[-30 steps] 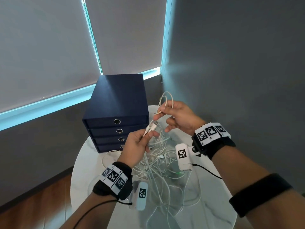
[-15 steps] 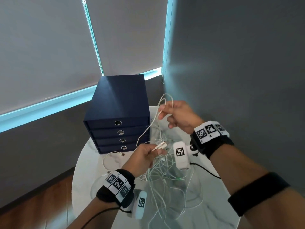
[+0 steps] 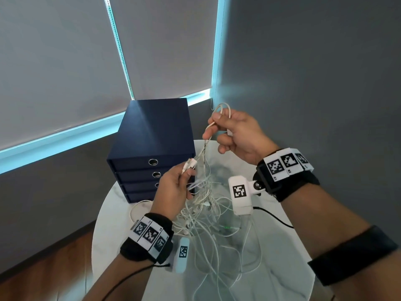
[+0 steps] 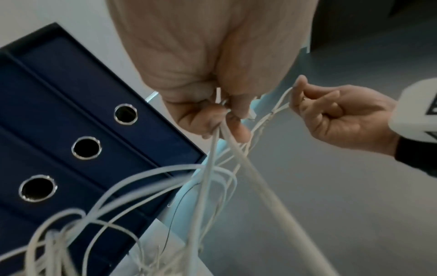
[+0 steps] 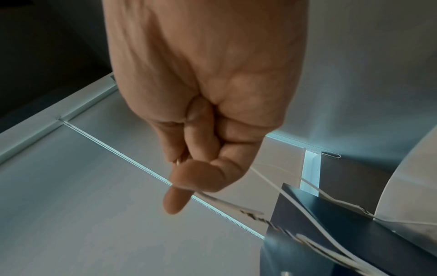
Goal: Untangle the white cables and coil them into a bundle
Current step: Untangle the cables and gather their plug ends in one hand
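A tangle of thin white cables [image 3: 208, 216] lies on the round white marble table [image 3: 280, 268], with strands rising to both hands. My left hand [image 3: 173, 187] is held above the pile and pinches a white plug end [image 3: 190, 165] and a few strands between thumb and fingers [image 4: 222, 115]. My right hand [image 3: 234, 133] is higher and further back, pinching a small loop of cable [image 3: 221, 109] at its top; a twisted stretch [image 3: 205, 148] hangs from it towards the left hand. In the right wrist view the thumb [image 5: 201, 175] presses the cable [image 5: 295, 203] against the fingers.
A dark blue drawer box [image 3: 154, 151] with ring pulls stands at the table's back left, close behind the left hand. A grey wall [image 3: 314, 72] is on the right and window blinds [image 3: 65, 61] behind. A black wire [image 3: 275, 218] trails from my right wrist camera over the table.
My left hand rose again with the plug end, back up towards the right hand after dipping low. The right hand stayed raised with its loop, shifting slightly.
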{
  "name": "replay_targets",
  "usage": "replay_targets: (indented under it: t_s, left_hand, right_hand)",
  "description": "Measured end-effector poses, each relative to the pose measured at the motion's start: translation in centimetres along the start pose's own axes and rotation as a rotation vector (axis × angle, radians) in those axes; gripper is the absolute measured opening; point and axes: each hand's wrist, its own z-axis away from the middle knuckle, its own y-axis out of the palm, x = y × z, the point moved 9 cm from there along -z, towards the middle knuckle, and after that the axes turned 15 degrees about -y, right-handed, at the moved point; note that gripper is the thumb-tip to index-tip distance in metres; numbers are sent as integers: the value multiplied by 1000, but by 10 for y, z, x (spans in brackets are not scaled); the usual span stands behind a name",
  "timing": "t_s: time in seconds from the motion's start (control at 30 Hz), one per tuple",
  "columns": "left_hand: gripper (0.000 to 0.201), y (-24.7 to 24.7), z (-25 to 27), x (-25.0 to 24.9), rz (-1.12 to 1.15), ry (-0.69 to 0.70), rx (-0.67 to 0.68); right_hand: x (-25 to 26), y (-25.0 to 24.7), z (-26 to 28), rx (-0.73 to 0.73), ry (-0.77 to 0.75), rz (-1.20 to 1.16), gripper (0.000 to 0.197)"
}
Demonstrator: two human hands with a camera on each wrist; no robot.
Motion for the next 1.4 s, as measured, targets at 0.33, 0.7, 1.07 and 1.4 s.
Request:
replay_targets:
  t_s: [0.33, 0.7, 1.07, 1.4]
  left_hand:
    - [29, 35, 0, -14, 186, -13, 243]
    - [28, 34, -1, 84, 14, -268, 213]
    - [28, 17, 3, -68, 209, 15, 179]
    - [30, -6, 11, -66, 415, 86, 25]
  right_hand:
    - [7, 24, 2, 83, -17, -20, 15]
    - [191, -61, -6, -363, -690, -150, 5]
    - [-59, -25, 46, 67, 92, 405, 15]
    - [-39, 12, 33, 11, -14, 177, 28]
